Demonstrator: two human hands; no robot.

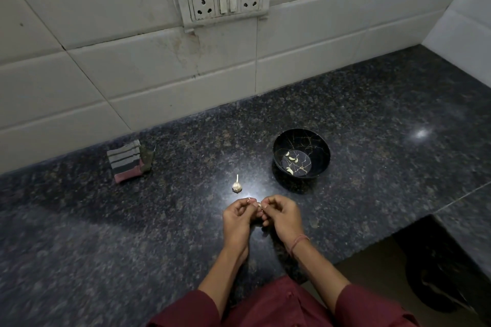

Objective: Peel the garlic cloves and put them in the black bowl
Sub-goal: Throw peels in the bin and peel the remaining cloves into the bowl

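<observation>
Maroon garment (281,305), sleeves (372,308) near elbow length; thin reddish thread (299,243), perhaps doubled, round right wrist.

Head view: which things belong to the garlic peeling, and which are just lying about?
Job in hand: garlic clove pinched between left hand and right hand; garlic bulb; black bowl holding peeled cloves.
Lying about: folded striped cloth on the counter; wall socket panel.

Black gold-veined bowl (301,152), speckled dark counter (132,233), striped, perhaps grey-and-pink cloth (127,161).
</observation>
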